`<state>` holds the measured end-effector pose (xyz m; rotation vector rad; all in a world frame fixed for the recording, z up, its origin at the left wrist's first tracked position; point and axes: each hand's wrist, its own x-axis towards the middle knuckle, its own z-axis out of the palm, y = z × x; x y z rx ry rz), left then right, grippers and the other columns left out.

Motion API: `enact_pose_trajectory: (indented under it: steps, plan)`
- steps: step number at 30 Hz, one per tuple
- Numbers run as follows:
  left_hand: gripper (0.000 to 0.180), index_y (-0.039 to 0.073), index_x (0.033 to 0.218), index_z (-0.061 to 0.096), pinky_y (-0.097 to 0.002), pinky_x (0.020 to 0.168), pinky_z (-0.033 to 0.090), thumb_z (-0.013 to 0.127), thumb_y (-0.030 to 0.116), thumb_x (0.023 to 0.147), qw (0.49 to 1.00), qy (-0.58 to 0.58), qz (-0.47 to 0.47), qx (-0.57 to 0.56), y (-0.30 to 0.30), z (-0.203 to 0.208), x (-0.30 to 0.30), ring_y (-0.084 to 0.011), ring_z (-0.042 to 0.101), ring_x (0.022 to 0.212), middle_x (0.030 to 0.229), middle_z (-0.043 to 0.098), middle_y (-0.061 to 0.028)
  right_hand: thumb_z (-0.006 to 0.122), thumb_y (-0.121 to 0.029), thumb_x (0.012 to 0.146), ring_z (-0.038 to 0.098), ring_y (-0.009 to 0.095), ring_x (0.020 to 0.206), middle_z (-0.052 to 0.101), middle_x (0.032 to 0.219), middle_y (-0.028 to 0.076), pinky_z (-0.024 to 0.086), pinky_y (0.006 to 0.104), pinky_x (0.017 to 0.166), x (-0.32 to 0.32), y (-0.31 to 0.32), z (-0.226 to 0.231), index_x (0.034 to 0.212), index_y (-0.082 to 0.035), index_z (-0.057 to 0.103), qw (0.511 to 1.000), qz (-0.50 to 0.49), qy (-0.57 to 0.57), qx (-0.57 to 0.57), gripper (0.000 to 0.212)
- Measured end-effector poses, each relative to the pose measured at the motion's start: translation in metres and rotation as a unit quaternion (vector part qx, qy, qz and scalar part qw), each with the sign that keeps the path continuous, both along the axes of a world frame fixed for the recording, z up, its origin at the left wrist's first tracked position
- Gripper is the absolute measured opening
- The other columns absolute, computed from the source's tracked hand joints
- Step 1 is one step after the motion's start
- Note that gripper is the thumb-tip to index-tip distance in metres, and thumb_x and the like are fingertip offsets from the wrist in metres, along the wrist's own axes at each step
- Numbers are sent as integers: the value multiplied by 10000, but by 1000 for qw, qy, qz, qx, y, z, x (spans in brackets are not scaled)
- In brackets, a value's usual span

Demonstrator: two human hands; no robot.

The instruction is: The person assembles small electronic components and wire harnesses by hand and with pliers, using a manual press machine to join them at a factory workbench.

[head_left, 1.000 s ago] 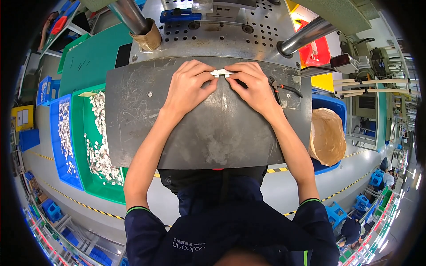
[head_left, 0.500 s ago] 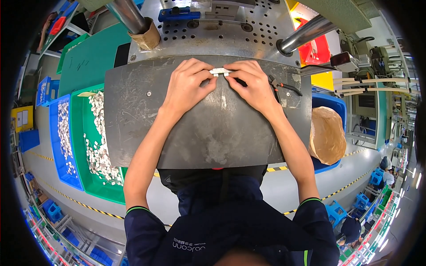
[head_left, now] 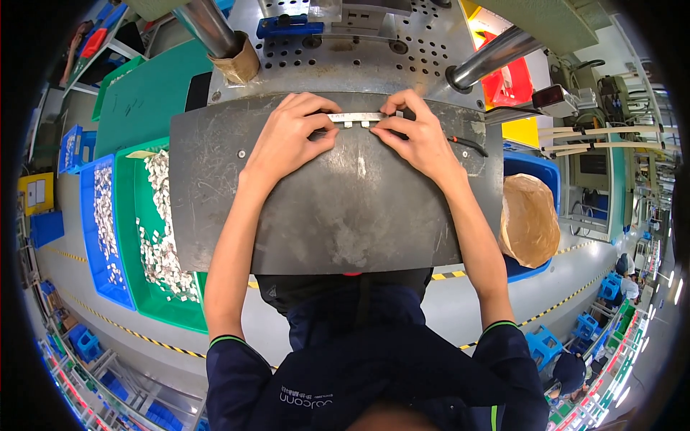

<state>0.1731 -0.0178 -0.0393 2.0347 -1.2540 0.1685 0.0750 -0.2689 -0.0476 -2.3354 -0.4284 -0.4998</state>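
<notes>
A narrow silvery-white strip (head_left: 357,116) lies level across the far part of the dark metal plate (head_left: 345,208). Two small white blocks, a left block (head_left: 348,124) and a right block (head_left: 365,124), sit against its near edge. My left hand (head_left: 296,140) pinches the strip's left end between thumb and fingers. At the right end my right hand (head_left: 422,138) grips the strip, its thumb close to the right block. Beside my right hand lie pliers (head_left: 471,146) with red and black handles, partly hidden by that hand.
Beyond the plate is a perforated steel press bed (head_left: 345,68) with a left post (head_left: 212,32) and a right post (head_left: 496,57). A green bin (head_left: 129,237) and a blue bin (head_left: 108,287) of small white parts stand left; a paper-lined blue bin (head_left: 517,269) stands right.
My hands have moved apart along the strip, so more of it and the blocks shows. My right hand now covers more of the pliers.
</notes>
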Motion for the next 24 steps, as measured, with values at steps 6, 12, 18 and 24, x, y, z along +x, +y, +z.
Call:
enact_pose_trajectory:
  steps: [6, 12, 18, 24]
  plan:
    - [98, 7, 796, 713, -391, 969, 525, 782, 76, 792, 999, 12, -19, 33, 16, 13, 12, -248, 656, 1054, 1103, 733, -27, 866, -99, 812, 599, 267, 975, 552, 1030, 48, 530, 400, 831, -3, -16, 13, 893, -41, 763, 999, -1, 11, -45, 143]
    - [109, 18, 798, 730, -397, 958, 532, 803, 99, 794, 999, 21, -14, 45, 20, 14, 14, -251, 658, 1056, 1114, 733, -32, 868, -111, 803, 599, 272, 974, 550, 1001, 48, 518, 390, 862, -2, -23, 18, 872, -43, 764, 998, -13, 11, -60, 141]
    - [146, 37, 849, 758, -393, 938, 534, 848, 143, 805, 999, 50, 2, 10, 20, 17, 11, -254, 669, 1044, 1124, 734, -31, 859, -83, 797, 614, 277, 990, 615, 1023, 42, 518, 395, 889, -3, -19, 23, 905, -59, 753, 997, -30, 12, -64, 154]
    - [129, 42, 873, 771, -382, 896, 547, 847, 123, 806, 999, 20, 21, -29, 5, 10, -2, -248, 682, 1029, 1114, 734, -25, 847, -68, 806, 625, 279, 1026, 632, 1039, 42, 519, 401, 908, -3, -6, 12, 935, -65, 741, 999, -9, 1, -32, 166]
